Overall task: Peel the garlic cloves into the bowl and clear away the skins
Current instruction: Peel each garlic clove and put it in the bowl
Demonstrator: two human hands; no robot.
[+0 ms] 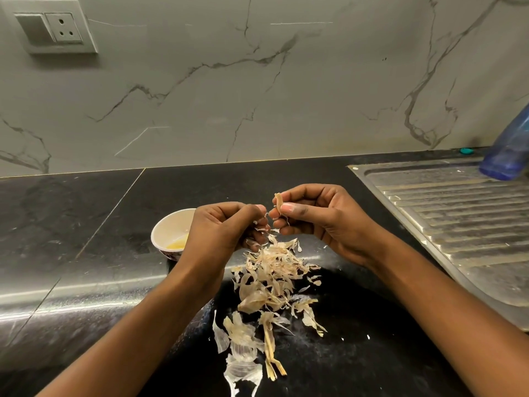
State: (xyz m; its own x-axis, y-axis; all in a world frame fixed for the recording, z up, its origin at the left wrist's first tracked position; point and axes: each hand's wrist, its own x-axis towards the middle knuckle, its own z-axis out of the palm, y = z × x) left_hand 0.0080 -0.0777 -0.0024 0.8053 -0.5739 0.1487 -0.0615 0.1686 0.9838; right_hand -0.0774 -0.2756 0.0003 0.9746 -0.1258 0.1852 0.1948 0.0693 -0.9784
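Open room on counter (71,224) at 9 o'clock; sink drainboard (446,224) edge crowds 3. Just at 9 of L hand (226,227), bowl (167,224) w/ pale yellow garlic (177,244). R hand (312,222) pinches a skin strip (278,202); L fingers curled beside it, contents hidden; skins pile (269,276) at 6.

Bare black counter (71,230) stretches left of the bowl (169,233) and back to the wall (257,96). The bowl stands just behind the left hand (226,227). A pile of skins (269,276) spreads beneath it and the right hand (312,222), the two nearly touching. On the right, the ribbed draining board (458,224) carries a blue bottle (506,150) at its far end.
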